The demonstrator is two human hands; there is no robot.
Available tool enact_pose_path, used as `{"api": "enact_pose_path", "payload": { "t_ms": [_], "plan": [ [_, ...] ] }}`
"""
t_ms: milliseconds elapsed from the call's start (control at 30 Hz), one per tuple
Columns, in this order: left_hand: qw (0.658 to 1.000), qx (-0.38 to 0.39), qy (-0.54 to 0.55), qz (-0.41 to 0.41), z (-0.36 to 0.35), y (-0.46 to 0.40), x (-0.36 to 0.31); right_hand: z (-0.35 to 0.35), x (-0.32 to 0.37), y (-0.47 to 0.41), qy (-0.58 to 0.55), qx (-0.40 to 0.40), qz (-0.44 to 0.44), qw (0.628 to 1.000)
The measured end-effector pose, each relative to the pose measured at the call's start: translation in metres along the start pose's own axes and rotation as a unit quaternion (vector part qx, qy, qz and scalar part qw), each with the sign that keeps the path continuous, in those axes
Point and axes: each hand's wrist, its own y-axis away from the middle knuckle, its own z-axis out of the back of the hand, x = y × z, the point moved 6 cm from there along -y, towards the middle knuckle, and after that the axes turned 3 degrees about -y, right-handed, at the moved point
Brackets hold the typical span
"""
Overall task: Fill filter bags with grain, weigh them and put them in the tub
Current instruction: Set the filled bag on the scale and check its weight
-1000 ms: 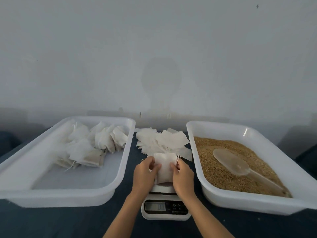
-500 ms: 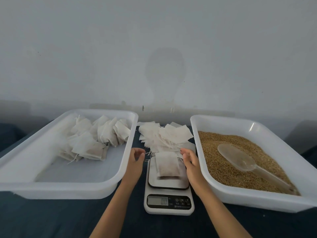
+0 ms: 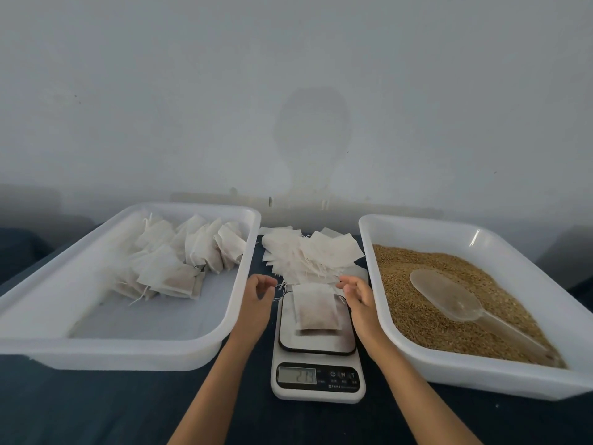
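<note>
A filled filter bag point(image 3: 317, 309) lies flat on the platform of a small white kitchen scale point(image 3: 317, 351), whose display shows digits. My left hand point(image 3: 256, 303) hovers just left of the scale, fingers loosely curled, holding nothing. My right hand point(image 3: 359, 300) hovers just right of it, also empty. A pile of empty filter bags point(image 3: 308, 255) lies behind the scale. On the left stands a white tub point(image 3: 48, 316) with several filled bags point(image 3: 179, 258) inside. On the right, another white tub point(image 3: 481, 370) holds grain point(image 3: 417, 313) and a clear plastic scoop point(image 3: 449, 300).
Everything stands on a dark blue table point(image 3: 96, 409). A pale grey wall point(image 3: 288, 91) rises straight behind the tubs. The two tubs flank the scale closely, leaving a narrow gap for each forearm.
Both hands set the filled bag down on the scale, let go and drew apart to either side. The display now shows a reading.
</note>
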Motion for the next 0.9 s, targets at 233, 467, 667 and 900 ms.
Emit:
{"api": "enact_pose_path", "payload": {
  "t_ms": [233, 467, 667, 900],
  "plan": [
    [0.992, 0.088, -0.076, -0.043, -0.019, 0.0, -0.013, -0.008, -0.004, -0.009, 0.076, 0.007, -0.036, 0.996],
    [0.961, 0.141, -0.232, -0.047, -0.035, -0.005, -0.027, -0.019, 0.001, -0.014, 0.221, 0.01, -0.021, 0.975],
    [0.953, 0.113, -0.269, -0.085, -0.03, 0.002, -0.04, -0.035, 0.03, -0.003, 0.214, 0.017, 0.088, 0.973],
    [0.964, 0.024, -0.241, -0.112, 0.006, 0.011, -0.083, -0.059, 0.097, 0.005, 0.109, 0.034, 0.188, 0.976]
  ]
}}
